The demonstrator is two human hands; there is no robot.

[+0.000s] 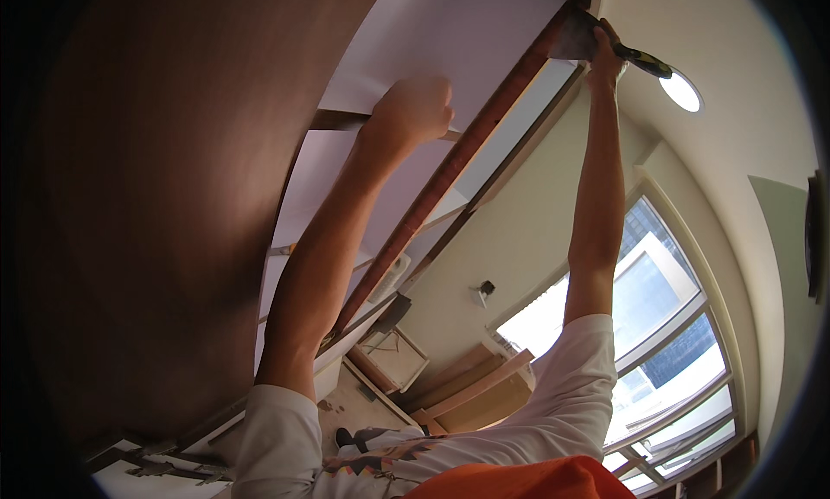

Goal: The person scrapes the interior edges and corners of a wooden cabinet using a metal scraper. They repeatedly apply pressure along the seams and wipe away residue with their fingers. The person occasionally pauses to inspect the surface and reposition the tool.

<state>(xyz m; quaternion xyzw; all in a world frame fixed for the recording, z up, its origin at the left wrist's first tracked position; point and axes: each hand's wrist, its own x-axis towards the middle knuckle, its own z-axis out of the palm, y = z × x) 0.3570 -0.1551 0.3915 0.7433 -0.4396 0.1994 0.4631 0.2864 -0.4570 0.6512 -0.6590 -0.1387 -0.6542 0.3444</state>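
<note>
My right hand (607, 56), raised high, grips a putty knife (642, 61) with a wide blade and a dark handle with yellow-green parts. The blade lies against the upper end of a reddish-brown wooden cabinet edge (447, 165). My left hand (415, 106) is blurred, its fingers curled, in front of the pale inner panel (454, 38) of the cabinet; whether it holds anything cannot be told. A large dark brown door or panel (162, 175) fills the left side.
A round ceiling lamp (681, 90) glows at the upper right. Wooden boards (480, 389) and a drawer-like box (392, 359) lie below, near a window (655, 291). A white roll (392, 277) stands on the cabinet's lower shelf.
</note>
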